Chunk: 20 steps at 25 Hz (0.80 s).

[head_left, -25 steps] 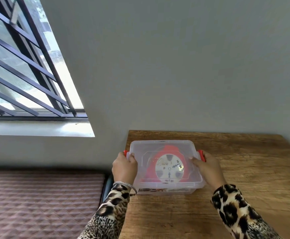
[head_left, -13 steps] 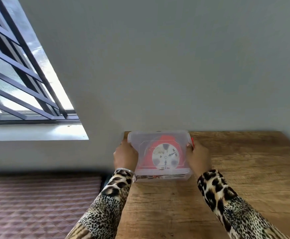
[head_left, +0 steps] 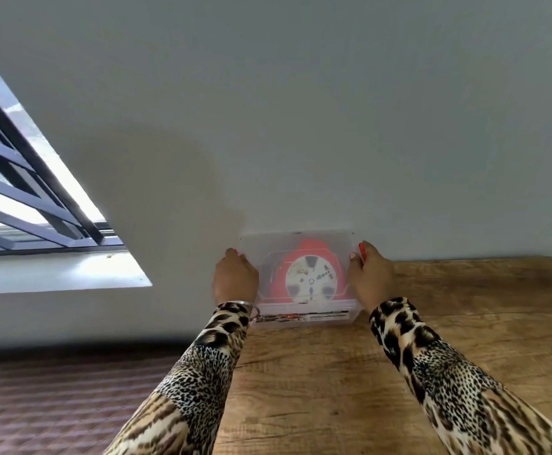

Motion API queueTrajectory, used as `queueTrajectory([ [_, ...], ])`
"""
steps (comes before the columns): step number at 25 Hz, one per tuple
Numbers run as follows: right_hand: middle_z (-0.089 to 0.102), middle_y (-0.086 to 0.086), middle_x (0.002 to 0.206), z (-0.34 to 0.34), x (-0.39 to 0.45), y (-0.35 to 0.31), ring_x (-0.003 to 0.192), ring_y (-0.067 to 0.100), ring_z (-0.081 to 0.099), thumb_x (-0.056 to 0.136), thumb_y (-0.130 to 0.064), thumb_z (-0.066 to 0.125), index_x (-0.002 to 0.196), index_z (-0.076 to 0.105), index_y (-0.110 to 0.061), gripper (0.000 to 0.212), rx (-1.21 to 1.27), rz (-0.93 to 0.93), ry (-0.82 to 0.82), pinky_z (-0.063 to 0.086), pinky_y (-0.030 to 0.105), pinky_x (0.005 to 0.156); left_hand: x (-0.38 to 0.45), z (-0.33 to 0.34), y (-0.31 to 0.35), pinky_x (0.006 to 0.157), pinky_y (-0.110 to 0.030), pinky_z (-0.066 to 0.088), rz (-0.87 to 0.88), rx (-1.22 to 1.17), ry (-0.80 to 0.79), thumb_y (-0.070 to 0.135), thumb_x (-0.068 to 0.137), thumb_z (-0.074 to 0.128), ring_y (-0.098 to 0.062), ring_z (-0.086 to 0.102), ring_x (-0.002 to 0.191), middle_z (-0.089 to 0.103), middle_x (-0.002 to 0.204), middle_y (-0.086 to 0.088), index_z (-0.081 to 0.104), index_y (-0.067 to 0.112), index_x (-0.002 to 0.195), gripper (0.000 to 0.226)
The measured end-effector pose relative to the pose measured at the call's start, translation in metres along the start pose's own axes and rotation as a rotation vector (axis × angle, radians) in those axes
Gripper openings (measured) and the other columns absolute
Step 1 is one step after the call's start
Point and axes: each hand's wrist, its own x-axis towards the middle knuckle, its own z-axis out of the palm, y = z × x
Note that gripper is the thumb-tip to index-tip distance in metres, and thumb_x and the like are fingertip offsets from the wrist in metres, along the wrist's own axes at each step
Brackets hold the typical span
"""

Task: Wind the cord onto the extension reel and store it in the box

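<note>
A clear plastic box (head_left: 261, 247) with its lid on stands at the far left corner of the wooden table (head_left: 448, 339), its back edge against the grey wall. Through the lid I see the red extension reel (head_left: 337, 261) with a white round centre lying flat inside. My left hand (head_left: 233, 279) grips the box's left end. My right hand (head_left: 371, 277) grips the right end, fingers over the red latch (head_left: 362, 249). The cord itself is hidden inside the reel.
The grey wall rises directly behind the box. A barred window (head_left: 21, 198) with a white sill is at the left. Below it, left of the table, lies a brown quilted surface (head_left: 54, 405). Bare wood stretches to the right and front of the box.
Both hands have pushed the closed box away from me across the table until it reaches the wall. The grip on both ends is the same.
</note>
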Motion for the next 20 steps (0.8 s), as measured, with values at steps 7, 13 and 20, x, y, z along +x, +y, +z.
queueTrajectory([
  [7,0.052,0.02,0.136,-0.004,-0.002,-0.009,0.117,0.034,0.056,0.101,-0.025,0.036,0.144,0.033,-0.004,0.048,-0.023,0.054,-0.099,0.044,0.031,0.092,-0.001,-0.003,-0.003,0.075,-0.039,0.05,-0.012,-0.092,-0.015,0.019,0.098,0.042,-0.04,0.063,0.098,0.066,0.109,-0.024,0.056,0.0,0.116,0.03],
  [13,0.025,0.021,0.151,-0.036,0.015,-0.034,0.13,0.034,0.038,0.097,-0.024,0.037,0.146,0.019,-0.002,0.056,-0.443,-0.079,-0.215,0.036,0.038,0.105,-0.002,-0.033,0.024,0.118,-0.04,0.024,0.487,0.203,0.063,0.039,0.1,0.034,-0.029,0.029,0.143,0.037,0.152,-0.013,0.037,0.007,0.143,0.053],
  [20,0.0,0.023,0.157,-0.185,0.076,-0.201,0.144,0.036,0.008,0.091,-0.03,0.044,0.151,0.001,-0.006,0.077,-0.579,-0.639,0.429,0.01,0.045,0.116,0.047,-0.202,0.186,0.118,-0.056,-0.001,0.913,0.275,0.658,0.048,0.095,0.035,-0.039,0.002,0.148,0.003,0.161,-0.019,0.012,0.007,0.154,0.075],
])
